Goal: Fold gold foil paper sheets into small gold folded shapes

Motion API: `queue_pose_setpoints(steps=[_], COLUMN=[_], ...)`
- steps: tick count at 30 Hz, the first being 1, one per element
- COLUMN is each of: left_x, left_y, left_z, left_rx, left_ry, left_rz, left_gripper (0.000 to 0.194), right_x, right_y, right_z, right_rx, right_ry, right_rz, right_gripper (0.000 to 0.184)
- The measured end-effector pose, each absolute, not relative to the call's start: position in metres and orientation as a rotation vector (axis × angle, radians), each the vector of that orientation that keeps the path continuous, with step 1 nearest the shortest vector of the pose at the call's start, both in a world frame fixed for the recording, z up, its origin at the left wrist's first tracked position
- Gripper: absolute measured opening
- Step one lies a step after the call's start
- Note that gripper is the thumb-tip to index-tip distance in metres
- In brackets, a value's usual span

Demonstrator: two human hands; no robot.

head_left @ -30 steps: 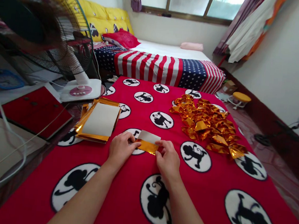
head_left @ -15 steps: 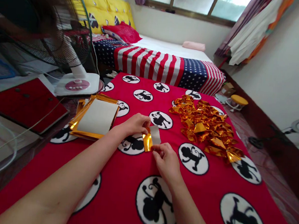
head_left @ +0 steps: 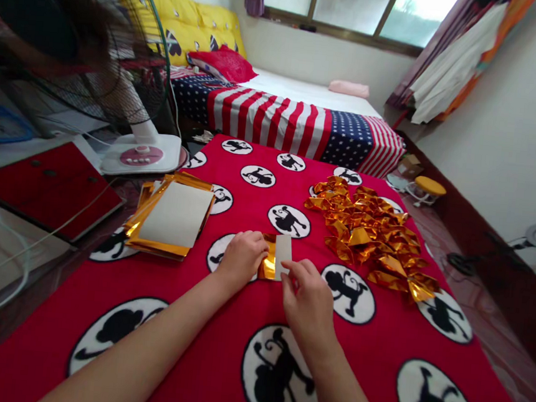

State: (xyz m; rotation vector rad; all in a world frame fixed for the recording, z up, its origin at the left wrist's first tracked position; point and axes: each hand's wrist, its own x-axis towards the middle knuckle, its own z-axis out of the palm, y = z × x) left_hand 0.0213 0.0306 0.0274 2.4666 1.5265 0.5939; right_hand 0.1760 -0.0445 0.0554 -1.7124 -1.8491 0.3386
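Note:
A partly folded sheet of gold foil paper (head_left: pixel 269 265) lies on the red cloth between my hands, gold on its left part and a pale grey back strip on its right. My left hand (head_left: pixel 243 258) is closed over its left edge, fingers bent and pressed on it. At the lower right corner, my right hand (head_left: pixel 309 292) pinches the grey strip between thumb and fingers. To the left is a stack of gold foil sheets (head_left: pixel 173 214), the top one grey side up. A heap of folded gold foil pieces (head_left: pixel 369 225) lies to the right.
The red cloth (head_left: pixel 207 358) has white circles with black monkey figures. A running fan (head_left: pixel 141 152) stands at the left beside a red board (head_left: pixel 46 185). Beyond the cloth is a bed (head_left: pixel 297 128); a yellow stool (head_left: pixel 430 186) stands on the floor at right.
The foil paper has been turned, so its grey strip now lies on the right instead of at the far side. My left hand swung over its far edge, then came back to its left side.

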Motion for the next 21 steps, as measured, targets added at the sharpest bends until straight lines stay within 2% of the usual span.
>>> queue_pose_setpoints(steps=[3, 6, 8, 10, 13, 17, 21], left_x=[0.023, 0.025, 0.026, 0.027, 0.027, 0.029, 0.029], left_y=[0.016, -0.001, -0.011, -0.018, -0.021, -0.021, -0.022], left_z=[0.028, 0.029, 0.026, 0.02, 0.012, 0.011, 0.015], left_rx=[2.477, 2.411, 2.302, 2.312, 2.31, 2.293, 2.383], left_ry=[1.551, 1.566, 1.619, 1.554, 1.512, 1.587, 1.605], left_rz=[0.605, 0.65, 0.682, 0.675, 0.693, 0.742, 0.686], left_gripper=[0.015, 0.014, 0.015, 0.023, 0.031, 0.034, 0.026], right_x=[0.169, 0.163, 0.162, 0.164, 0.169, 0.17, 0.168], right_y=[-0.042, -0.039, -0.038, -0.036, -0.026, 0.0, 0.02], right_z=[0.067, 0.068, 0.061, 0.051, 0.036, 0.03, 0.032], right_rx=[-1.426, -1.281, -1.275, -1.3, -1.348, -1.427, -1.462], right_ry=[-1.852, -1.949, -2.053, -2.161, -2.289, -2.404, -2.466], right_rz=[0.325, 0.476, 0.599, 0.69, 0.694, 0.614, 0.549], right_gripper=[0.027, 0.032, 0.039, 0.047, 0.056, 0.057, 0.055])
